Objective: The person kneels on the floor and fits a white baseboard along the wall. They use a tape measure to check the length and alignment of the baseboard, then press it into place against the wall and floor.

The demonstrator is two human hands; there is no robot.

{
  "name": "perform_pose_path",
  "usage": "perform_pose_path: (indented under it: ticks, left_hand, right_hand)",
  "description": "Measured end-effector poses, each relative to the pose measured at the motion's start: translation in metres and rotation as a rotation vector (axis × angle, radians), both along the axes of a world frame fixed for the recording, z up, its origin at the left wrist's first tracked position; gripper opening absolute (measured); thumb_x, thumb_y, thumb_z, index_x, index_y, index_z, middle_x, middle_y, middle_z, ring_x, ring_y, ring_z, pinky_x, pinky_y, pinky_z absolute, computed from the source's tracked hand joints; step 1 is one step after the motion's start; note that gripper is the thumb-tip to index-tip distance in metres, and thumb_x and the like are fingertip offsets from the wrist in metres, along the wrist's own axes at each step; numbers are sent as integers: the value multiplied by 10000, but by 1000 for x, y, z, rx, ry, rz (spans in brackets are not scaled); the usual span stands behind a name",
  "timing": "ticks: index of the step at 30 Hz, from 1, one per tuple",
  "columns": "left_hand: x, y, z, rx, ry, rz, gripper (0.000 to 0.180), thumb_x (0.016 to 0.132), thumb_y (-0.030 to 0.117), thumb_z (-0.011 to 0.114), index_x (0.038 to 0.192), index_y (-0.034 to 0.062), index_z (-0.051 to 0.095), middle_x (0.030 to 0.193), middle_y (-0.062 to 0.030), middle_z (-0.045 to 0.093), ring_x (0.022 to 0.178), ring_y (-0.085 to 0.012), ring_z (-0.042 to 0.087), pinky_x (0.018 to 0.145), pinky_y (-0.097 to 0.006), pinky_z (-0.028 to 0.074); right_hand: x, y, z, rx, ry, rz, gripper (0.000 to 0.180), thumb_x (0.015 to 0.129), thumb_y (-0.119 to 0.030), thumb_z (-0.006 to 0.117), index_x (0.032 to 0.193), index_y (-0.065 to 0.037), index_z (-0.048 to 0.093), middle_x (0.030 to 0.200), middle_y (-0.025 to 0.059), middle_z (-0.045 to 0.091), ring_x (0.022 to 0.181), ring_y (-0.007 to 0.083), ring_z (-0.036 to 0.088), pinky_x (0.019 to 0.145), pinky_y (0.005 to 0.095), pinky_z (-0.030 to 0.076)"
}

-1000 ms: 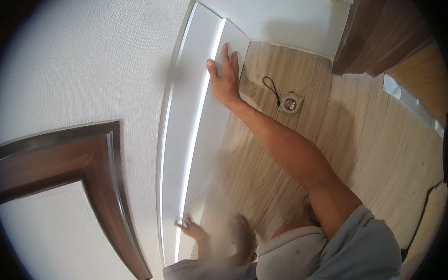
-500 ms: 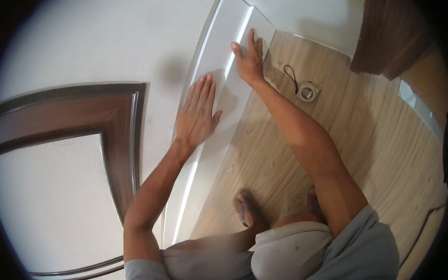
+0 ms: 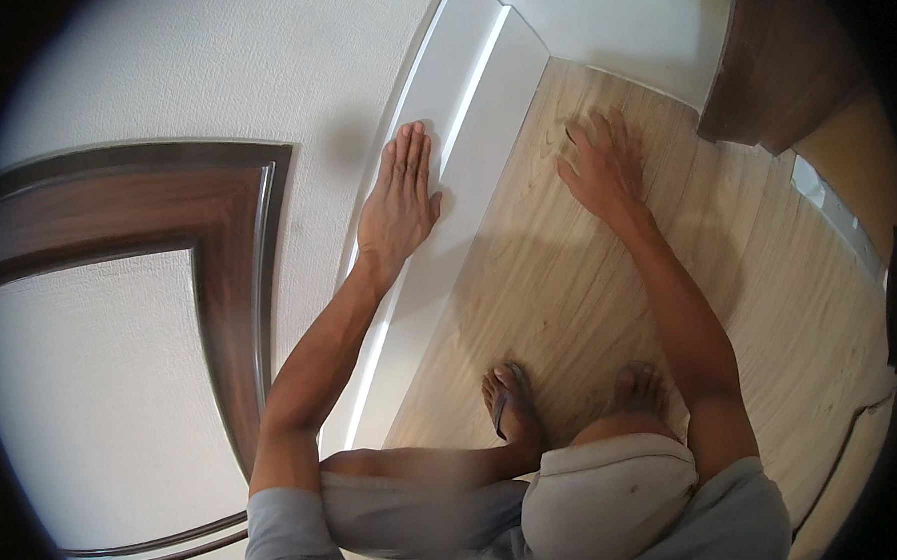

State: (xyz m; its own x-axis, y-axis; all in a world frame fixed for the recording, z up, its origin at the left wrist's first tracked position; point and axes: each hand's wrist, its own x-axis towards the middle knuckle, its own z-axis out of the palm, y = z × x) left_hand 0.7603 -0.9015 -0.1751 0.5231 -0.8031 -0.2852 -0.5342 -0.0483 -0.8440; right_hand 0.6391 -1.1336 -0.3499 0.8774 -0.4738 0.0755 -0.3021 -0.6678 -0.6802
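My left hand [image 3: 400, 198] lies flat on a white stepped baseboard [image 3: 502, 122] that runs along the foot of the wall. Its fingers are stretched out side by side, and it holds nothing. My right hand [image 3: 606, 167] is off the board, over the wood-look floor, with its fingers spread and a little blurred. It covers the spot of the round tape measure, whose body is hidden. A short dark bit by the fingertips looks like the tape's wrist cord [image 3: 570, 135]. Whether the fingers touch the tape measure, I cannot tell.
On the left, the white textured wall [image 3: 228, 60] carries a dark brown wooden frame moulding [image 3: 236, 221]. A brown wooden panel [image 3: 778, 74] stands at the far right, with a pale strip [image 3: 837, 212] near it. My sandalled foot [image 3: 511, 398] rests on the floor [image 3: 528, 303].
My right hand has left the baseboard and moved right, over the tape measure, which is now hidden. My left hand stays flat on the board.
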Motion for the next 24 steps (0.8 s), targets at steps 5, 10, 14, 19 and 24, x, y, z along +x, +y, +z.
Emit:
perform_pose_path:
  ticks: [5, 10, 14, 19, 24]
  left_hand:
    - [-3, -8, -8, -11, -21, 62, 754, 1075, 416, 419, 1637, -60, 254, 1737, -242, 166, 1636, -347, 98, 1353, -463, 71]
    - [6, -2, -15, -327, 256, 26, 722, 1051, 353, 496, 1627, -34, 298, 1700, -237, 275, 1625, -342, 157, 1352, -465, 104]
    - [12, 5, -17, -588, 479, -146, 607, 979, 220, 645, 1528, 8, 494, 1558, -208, 510, 1478, -368, 440, 1260, -457, 336]
    - [9, 17, -3, -669, 834, -236, 772, 854, 335, 819, 1512, 60, 522, 1453, -160, 620, 1260, -344, 644, 1092, -436, 507]
    - [6, 18, -4, -692, 838, -182, 922, 764, 476, 878, 1513, 72, 524, 1404, -150, 654, 1158, -340, 694, 974, -442, 570]
  right_hand:
    - [-38, 9, -27, -249, 274, 10, 567, 1018, -381, 678, 1504, -123, 543, 1590, 189, 428, 1502, 409, 353, 1233, 532, 346]
    - [-35, 12, -41, -10, 66, 15, 492, 1050, -405, 638, 1436, -106, 579, 1460, 164, 539, 1372, 357, 489, 1135, 477, 437]
    - [-6, 47, 0, 720, -196, 153, 448, 1078, -449, 595, 1302, -60, 610, 1201, 129, 652, 1058, 281, 642, 933, 420, 512]
    - [34, 90, 63, 1452, -107, 147, 588, 1084, -556, 496, 1301, -12, 542, 1140, 191, 642, 877, 267, 696, 743, 414, 610]
    - [54, 106, 91, 1763, -173, -75, 731, 1086, -621, 408, 1373, 51, 431, 1172, 197, 586, 883, 263, 704, 707, 363, 638]
